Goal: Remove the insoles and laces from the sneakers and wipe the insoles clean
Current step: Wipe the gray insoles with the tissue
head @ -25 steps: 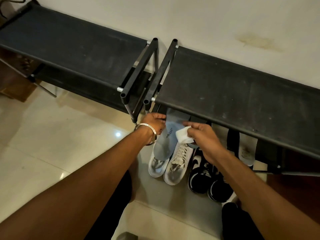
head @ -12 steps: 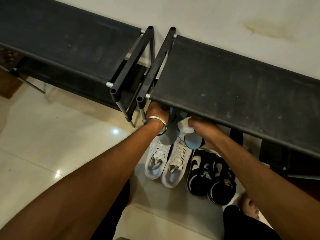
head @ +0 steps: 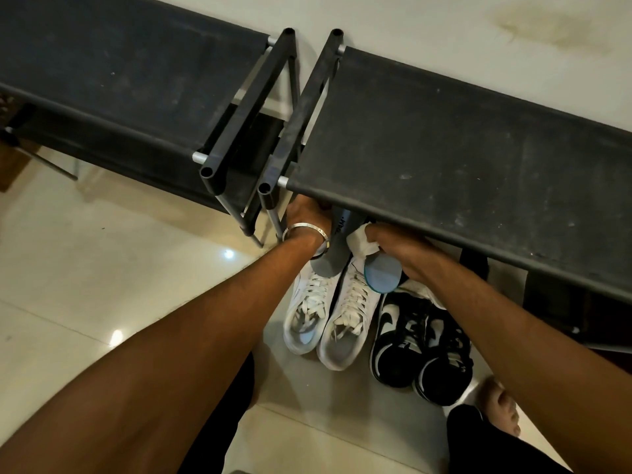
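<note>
A pair of white sneakers (head: 345, 323), still laced, stands on the floor below the shelf edge. My left hand (head: 304, 217), with a metal bangle on the wrist, grips the upper part of a grey insole (head: 333, 251) standing upright over the left sneaker. Its fingertips are hidden under the shelf. My right hand (head: 403, 249) pinches a white cloth (head: 359, 242) against that insole. A second, blue-grey insole (head: 383, 277) sticks out from under the right palm.
Two black fabric shoe racks (head: 444, 159) stand side by side against the wall and overhang the hands. A black-and-white pair of sneakers (head: 420, 347) sits right of the white pair. My bare foot (head: 499, 408) rests on the glossy tile floor (head: 102, 275).
Both hands moved further up under the right rack's edge with the grey insole. A blue-grey insole now shows under my right hand, which still holds the cloth.
</note>
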Tool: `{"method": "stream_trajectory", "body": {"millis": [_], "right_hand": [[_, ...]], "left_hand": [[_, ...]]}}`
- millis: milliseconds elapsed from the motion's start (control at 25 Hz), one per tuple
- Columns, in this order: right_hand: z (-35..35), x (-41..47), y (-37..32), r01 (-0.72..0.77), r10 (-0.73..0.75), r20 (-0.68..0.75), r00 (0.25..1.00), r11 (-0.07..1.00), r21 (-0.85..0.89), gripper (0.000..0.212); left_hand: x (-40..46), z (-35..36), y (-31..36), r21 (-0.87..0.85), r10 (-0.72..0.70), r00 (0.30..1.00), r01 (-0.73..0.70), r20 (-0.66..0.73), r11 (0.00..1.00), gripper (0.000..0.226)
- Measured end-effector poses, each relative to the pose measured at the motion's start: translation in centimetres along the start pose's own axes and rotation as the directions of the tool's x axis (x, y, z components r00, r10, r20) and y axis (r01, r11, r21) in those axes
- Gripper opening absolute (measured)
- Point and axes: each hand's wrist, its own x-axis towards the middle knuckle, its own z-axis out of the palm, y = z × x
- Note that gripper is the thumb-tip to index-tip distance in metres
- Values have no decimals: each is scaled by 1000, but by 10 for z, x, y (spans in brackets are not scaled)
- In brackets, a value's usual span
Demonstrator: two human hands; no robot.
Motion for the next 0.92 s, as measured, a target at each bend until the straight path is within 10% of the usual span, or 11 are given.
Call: {"method": "stream_trajectory", "body": {"millis": [680,920], "right_hand": [[-20,-5,13,60,-57,-24,998,984,166,20],[-57,-25,43,51,-48,-38,998,995,86,21]], "left_hand": [[-22,2,10,29,131,986,-128,-108,991,22],[-42,8,35,15,299,949,-302,104,953,10]]}}
